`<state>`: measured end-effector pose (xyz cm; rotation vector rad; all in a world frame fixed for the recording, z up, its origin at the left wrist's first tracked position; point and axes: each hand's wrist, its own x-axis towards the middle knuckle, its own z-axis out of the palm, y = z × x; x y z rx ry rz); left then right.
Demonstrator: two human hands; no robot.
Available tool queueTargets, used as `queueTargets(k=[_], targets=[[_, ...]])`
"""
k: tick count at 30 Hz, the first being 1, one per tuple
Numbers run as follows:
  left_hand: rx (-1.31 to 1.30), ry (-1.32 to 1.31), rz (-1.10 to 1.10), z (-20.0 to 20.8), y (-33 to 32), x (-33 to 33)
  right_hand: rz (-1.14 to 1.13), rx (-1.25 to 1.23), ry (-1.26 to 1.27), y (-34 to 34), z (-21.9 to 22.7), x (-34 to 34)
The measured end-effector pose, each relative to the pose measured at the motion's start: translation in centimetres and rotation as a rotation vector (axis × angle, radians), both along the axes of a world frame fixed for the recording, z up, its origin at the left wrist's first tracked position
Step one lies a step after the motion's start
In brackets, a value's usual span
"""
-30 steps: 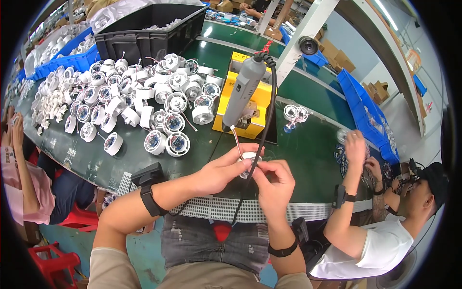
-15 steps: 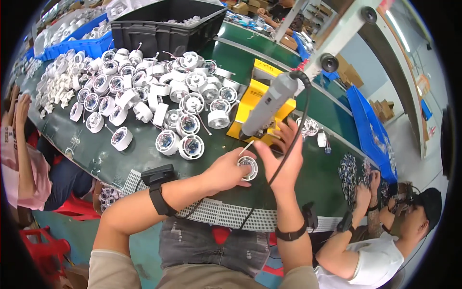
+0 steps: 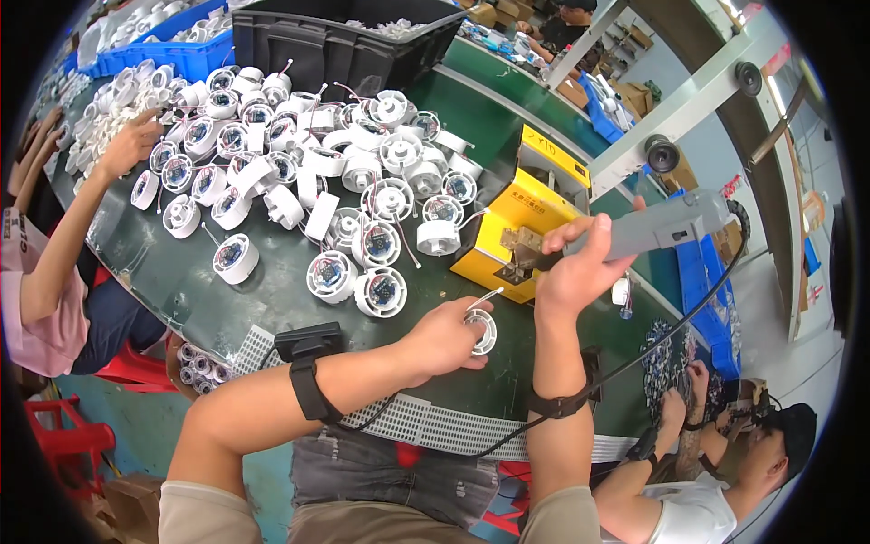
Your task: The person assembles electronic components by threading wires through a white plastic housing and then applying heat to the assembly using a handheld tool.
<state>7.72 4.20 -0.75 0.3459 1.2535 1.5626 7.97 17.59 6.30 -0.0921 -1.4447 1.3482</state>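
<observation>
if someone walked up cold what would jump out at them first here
Most likely the big heap of round white housings with red wires, spread over the dark green table ahead and to the left. Next, the bright yellow box right of the heap. Just before it, the right hand grips a grey corded power screwdriver, while the left hand steadies one white housing on the table.

A factory assembly line — green conveyor belt (image 3: 272, 290) (heaped white lamp housings (image 3: 299, 172)).
</observation>
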Motion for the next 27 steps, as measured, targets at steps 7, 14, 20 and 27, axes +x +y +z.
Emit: queueTargets(k=[7, 14, 20, 27], targets=[[0.002, -0.068, 0.008, -0.1, 0.2, 0.0, -0.038, 0.03, -0.011, 0.2, -0.5, -0.5], [0.003, -0.078, 0.042, -0.1, 0.5, -0.1, -0.017, 0.045, -0.085, -0.2, -0.8, 0.3], [-0.018, -0.043, 0.064, 0.1, 0.3, -0.2, 0.145, -0.069, -0.073, -3.3, -1.8, 4.2], [0.015, -0.035, 0.057, 0.1, 0.3, -0.1, 0.214, -0.163, -0.092, -4.6, -2.8, 5.4]])
